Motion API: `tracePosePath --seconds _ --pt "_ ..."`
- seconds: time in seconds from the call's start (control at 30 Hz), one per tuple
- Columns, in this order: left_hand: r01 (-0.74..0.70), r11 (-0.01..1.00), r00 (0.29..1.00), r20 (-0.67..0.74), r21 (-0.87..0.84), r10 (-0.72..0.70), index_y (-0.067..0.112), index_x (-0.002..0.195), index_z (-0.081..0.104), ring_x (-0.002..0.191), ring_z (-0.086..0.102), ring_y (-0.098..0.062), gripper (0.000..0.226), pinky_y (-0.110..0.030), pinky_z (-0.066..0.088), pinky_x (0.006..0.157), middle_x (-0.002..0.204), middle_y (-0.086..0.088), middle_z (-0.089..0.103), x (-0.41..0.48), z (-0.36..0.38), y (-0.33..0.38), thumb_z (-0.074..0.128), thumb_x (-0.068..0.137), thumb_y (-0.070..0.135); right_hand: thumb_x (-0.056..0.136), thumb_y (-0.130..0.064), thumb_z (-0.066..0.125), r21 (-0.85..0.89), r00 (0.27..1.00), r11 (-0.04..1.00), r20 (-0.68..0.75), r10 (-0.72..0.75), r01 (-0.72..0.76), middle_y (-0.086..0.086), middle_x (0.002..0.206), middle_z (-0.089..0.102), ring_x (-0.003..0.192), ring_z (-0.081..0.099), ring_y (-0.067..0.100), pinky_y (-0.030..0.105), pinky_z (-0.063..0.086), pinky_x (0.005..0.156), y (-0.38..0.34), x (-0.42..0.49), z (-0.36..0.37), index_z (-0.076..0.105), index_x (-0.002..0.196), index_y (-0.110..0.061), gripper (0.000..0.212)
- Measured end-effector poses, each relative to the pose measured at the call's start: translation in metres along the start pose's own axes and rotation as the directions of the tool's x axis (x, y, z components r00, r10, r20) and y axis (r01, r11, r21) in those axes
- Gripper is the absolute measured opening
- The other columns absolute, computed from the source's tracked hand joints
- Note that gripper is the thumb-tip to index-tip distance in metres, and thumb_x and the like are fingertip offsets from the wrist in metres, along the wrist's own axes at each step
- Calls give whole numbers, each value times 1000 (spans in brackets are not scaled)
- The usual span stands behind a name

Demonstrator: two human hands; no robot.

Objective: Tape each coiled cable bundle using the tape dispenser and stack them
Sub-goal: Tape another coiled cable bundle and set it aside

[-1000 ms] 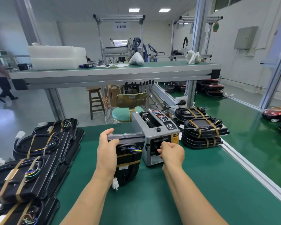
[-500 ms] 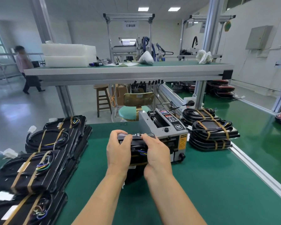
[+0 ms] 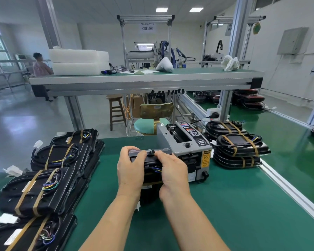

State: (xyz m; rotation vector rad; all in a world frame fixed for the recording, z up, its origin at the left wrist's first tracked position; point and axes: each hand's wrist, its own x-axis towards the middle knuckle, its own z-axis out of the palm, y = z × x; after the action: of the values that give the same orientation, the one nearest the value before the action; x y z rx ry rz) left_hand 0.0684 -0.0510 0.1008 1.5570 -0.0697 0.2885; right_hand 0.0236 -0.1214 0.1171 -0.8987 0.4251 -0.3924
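Left hand (image 3: 130, 169) and right hand (image 3: 172, 171) both grip cable bundle (image 3: 151, 163), fingers curled round it, upright on bench (image 3: 243, 205), probably to press tape down; tape dispenser (image 3: 188, 151) just right of grip.

Surroundings of the green surface (image 3: 225, 205)
A raised shelf (image 3: 145, 78) is seen at 12 o'clock, with white foam blocks (image 3: 78, 61) stacked at 11 o'clock and a white cloth (image 3: 229, 63) laid at 1 o'clock; a wooden stool (image 3: 116, 109) and a green-seated chair (image 3: 149, 126) are seen below it, and a person (image 3: 41, 67) at 10 o'clock.
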Motion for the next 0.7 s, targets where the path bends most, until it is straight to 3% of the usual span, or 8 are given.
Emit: tracePosePath --seconds 0.13,0.4,0.53,0.7 --pt "-5 1000 1000 -5 -11 5 24 87 57 81 60 -15 12 -32 48 68 85 6 63 0 -1 -1 67 83 18 87 -9 70 -26 1000 999 3 -24 24 16 147 50 116 63 37 33 55 67 3 1 2 78 63 -21 28" --pt "15 999 1000 3 -41 -15 25 87 57 75 61 -11 13 -22 45 57 86 4 63 -1 -3 -1 69 83 22 87 -13 71 -90 996 992 -10 -86 85 17 145 52 124 58 36 56 54 95 9 4 3 78 64 -26 27" --pt "10 1000 1000 -3 -25 -10 30 84 56 72 61 -7 21 -22 45 58 83 7 65 -1 -3 -2 76 78 26 87 -12 71 -109 992 987 -16 -122 119 14 145 52 129 55 34 56 51 99 11 5 2 79 66 -20 23" --pt "-4 1000 1000 -31 25 5 31 83 55 76 62 -11 24 -19 43 54 84 7 64 -1 -2 -3 78 76 27 86 -12 72 -119 983 976 -5 -185 183 -3 141 53 122 60 23 49 54 97 12 3 0 79 64 -18 24"
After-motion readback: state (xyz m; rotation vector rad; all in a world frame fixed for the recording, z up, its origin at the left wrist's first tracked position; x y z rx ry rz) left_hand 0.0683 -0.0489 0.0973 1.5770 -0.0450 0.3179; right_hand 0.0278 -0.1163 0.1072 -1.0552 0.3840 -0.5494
